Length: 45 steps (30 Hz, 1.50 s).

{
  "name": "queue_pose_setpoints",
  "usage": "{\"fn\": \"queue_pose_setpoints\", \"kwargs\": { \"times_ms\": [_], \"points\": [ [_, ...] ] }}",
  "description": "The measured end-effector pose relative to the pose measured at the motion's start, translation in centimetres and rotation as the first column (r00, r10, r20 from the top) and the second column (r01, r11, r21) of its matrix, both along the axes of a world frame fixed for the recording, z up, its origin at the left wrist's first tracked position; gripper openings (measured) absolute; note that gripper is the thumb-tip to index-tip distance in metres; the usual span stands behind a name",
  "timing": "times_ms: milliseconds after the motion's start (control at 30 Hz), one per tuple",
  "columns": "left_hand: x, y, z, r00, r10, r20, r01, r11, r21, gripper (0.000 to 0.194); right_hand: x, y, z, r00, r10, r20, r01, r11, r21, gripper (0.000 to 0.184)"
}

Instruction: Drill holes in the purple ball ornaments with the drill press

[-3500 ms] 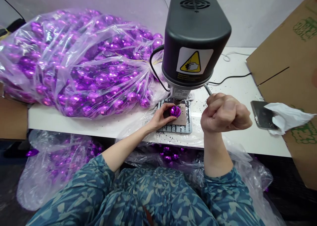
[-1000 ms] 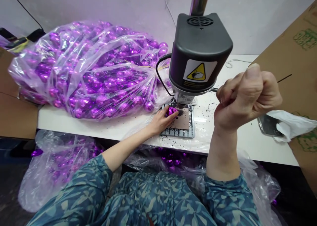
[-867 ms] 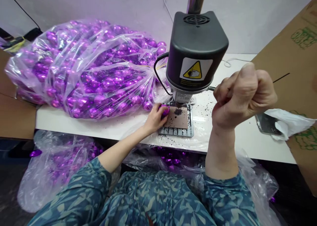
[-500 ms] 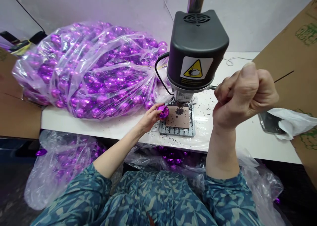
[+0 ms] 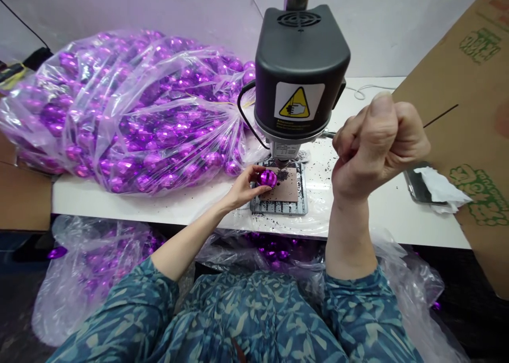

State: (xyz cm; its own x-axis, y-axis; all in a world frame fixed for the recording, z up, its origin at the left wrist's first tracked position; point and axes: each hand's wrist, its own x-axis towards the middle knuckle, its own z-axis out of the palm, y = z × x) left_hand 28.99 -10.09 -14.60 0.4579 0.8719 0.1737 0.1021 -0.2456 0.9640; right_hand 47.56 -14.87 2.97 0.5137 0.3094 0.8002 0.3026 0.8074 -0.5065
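Observation:
Between the thumb and fingers of my left hand (image 5: 245, 187) is a shiny purple faceted ball (image 5: 268, 178), held over the left part of a brown board (image 5: 285, 191). The board lies on the grooved metal base plate (image 5: 278, 208) of a small drill press (image 5: 300, 69). A dark hole and a heap of dark shavings show on the board, below the drill head. My right hand (image 5: 382, 145) is closed in a fist around the end of the press's lever (image 5: 328, 134), at the right of the head; its grip is partly hidden by the fingers.
A big clear bag (image 5: 135, 114) of purple balls fills the table's left side. More plastic bags (image 5: 87, 278) hang below the front edge. At right lie a phone (image 5: 417, 188) with white tissue (image 5: 443, 188) and a cardboard box (image 5: 469, 114). Shavings litter the white table (image 5: 382, 220).
My left hand has brought the purple ball further onto the board, close to the hole, and turned it. The right fist stays on the lever. The whole view has shifted slightly.

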Motion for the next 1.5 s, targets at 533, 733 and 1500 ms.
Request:
{"fn": "queue_pose_setpoints", "kwargs": {
  "times_ms": [533, 733, 1500],
  "points": [
    [3.3, -0.1, 0.4, 0.974, 0.064, -0.218, 0.0, 0.959, 0.282, 0.053, 0.7, 0.5, -1.5, 0.989, -0.069, 0.134, 0.072, 0.997, -0.022, 0.04],
    [3.8, -0.3, -0.4, 0.985, 0.076, -0.153, -0.044, 0.978, 0.204, 0.05, 0.5, 0.2, -1.2, 0.992, -0.066, 0.103, 0.079, 0.988, -0.129, 0.043],
    [3.7, -0.2, -1.6, 0.989, 0.083, -0.122, -0.058, 0.979, 0.195, 0.056, 0.6, 0.9, -4.2, 0.995, -0.062, 0.077, 0.033, 0.939, 0.341, 0.049]
  ]
}}
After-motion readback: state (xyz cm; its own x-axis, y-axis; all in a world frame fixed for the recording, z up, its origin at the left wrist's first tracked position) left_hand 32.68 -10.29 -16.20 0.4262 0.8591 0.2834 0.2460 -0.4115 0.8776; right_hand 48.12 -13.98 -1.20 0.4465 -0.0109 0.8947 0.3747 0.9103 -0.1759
